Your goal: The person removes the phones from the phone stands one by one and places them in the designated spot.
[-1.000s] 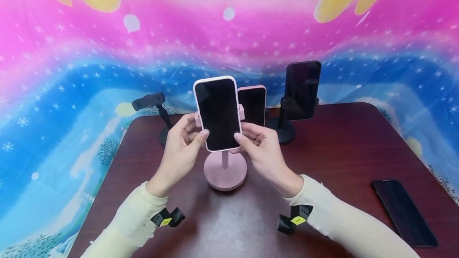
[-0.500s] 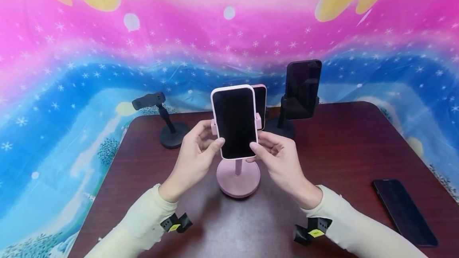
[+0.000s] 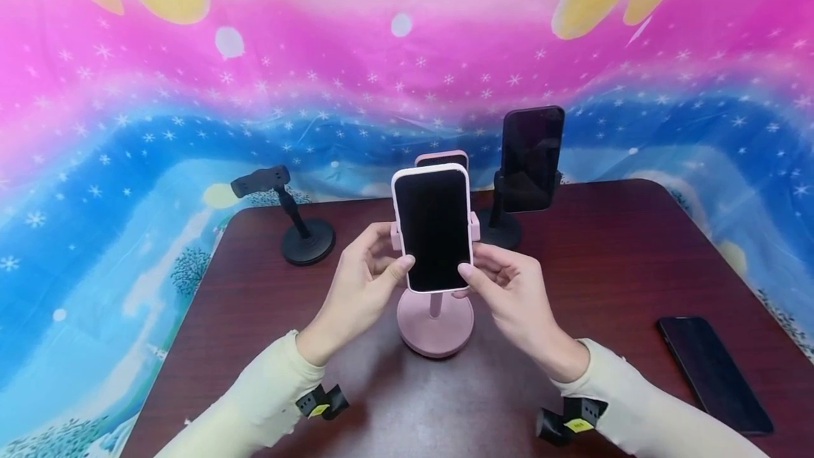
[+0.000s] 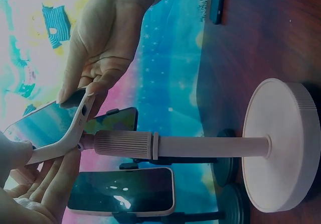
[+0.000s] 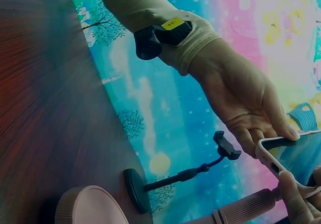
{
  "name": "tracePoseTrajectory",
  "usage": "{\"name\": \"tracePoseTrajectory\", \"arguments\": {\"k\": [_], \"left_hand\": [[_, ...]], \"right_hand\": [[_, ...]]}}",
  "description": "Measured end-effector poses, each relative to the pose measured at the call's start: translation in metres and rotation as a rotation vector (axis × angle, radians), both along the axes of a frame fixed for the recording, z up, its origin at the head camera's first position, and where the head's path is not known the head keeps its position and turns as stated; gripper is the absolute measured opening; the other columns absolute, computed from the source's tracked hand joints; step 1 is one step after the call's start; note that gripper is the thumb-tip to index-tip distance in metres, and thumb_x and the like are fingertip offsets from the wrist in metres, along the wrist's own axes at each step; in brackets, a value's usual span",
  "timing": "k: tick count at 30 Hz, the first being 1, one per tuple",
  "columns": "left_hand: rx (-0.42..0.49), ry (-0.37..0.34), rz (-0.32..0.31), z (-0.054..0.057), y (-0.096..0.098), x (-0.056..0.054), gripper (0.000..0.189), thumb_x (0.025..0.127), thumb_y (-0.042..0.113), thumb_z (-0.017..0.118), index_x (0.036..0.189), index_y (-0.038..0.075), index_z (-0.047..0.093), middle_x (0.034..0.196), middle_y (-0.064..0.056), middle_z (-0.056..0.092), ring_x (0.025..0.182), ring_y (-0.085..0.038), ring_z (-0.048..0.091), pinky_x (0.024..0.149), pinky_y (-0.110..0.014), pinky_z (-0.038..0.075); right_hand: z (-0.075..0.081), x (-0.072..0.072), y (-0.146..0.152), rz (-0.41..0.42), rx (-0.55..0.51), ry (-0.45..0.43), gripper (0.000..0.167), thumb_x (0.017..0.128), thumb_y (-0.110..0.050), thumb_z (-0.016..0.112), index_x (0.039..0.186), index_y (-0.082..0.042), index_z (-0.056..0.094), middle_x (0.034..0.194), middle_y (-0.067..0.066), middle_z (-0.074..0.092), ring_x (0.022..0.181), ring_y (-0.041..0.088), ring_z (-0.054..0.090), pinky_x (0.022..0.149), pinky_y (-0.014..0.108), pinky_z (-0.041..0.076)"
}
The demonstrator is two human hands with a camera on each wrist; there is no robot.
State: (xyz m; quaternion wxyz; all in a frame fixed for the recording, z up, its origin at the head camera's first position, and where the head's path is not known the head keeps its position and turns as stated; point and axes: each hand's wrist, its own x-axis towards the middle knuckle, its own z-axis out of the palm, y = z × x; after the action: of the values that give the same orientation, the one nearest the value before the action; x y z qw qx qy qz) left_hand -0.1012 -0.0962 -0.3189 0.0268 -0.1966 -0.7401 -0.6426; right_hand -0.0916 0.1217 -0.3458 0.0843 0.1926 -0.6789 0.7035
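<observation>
A phone in a white case [image 3: 432, 232] sits in the clamp of a pink phone stand [image 3: 435, 327], its dark screen facing me. My left hand [image 3: 356, 288] pinches the phone's lower left edge, thumb on the front and fingers behind. On the lower right edge, my right hand [image 3: 521, 302] grips it the same way. In the left wrist view the stand's ribbed pole [image 4: 123, 143] and round base [image 4: 271, 143] show below the phone. Whether the base touches the table, I cannot tell.
Behind it stands a pink-edged phone [image 3: 441, 157], mostly hidden. A black stand holding a dark phone [image 3: 533, 157] is at back right. An unloaded black stand [image 3: 307, 240] is at back left. Another black phone [image 3: 715, 373] lies flat on the table [image 3: 604, 260] at right.
Both hands, the white-cased phone and the pink stand have moved right and slightly nearer to me. The stand now covers more of the pink-edged phone; the left black stand is fully visible.
</observation>
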Motion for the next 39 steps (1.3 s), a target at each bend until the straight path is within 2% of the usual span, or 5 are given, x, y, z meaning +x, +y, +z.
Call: {"name": "tracePoseTrajectory", "arguments": {"k": [12,22,39], "left_hand": [[-0.037,-0.021,0.012,-0.006,0.005,0.004,0.034,0.096,0.0,0.064,0.129,0.004,0.056,0.115,-0.019,0.069,0.088,-0.024,0.076,0.076,-0.026,0.062],[-0.047,-0.038,0.007,-0.008,0.005,0.005,0.033,0.096,0.0,0.064,0.128,0.003,0.056,0.112,-0.02,0.069,0.086,-0.023,0.075,0.076,-0.028,0.063],[-0.016,-0.058,0.012,-0.015,-0.004,0.008,0.035,0.096,0.001,0.065,0.13,0.006,0.057,0.113,-0.02,0.07,0.087,-0.023,0.076,0.076,-0.031,0.065]], "right_hand": [[-0.01,0.005,0.005,-0.014,0.0,0.021,0.023,0.09,0.015,0.063,0.111,0.023,0.062,0.09,-0.014,0.075,0.073,0.002,0.072,0.062,0.031,0.063],[-0.016,0.005,0.006,0.001,-0.005,0.055,0.022,0.091,0.014,0.063,0.111,0.022,0.062,0.093,-0.011,0.075,0.074,0.003,0.072,0.061,0.031,0.063],[-0.023,0.006,-0.001,0.036,-0.022,0.064,0.026,0.09,0.015,0.063,0.115,0.022,0.06,0.102,-0.012,0.075,0.087,0.002,0.073,0.067,0.029,0.064]]}}
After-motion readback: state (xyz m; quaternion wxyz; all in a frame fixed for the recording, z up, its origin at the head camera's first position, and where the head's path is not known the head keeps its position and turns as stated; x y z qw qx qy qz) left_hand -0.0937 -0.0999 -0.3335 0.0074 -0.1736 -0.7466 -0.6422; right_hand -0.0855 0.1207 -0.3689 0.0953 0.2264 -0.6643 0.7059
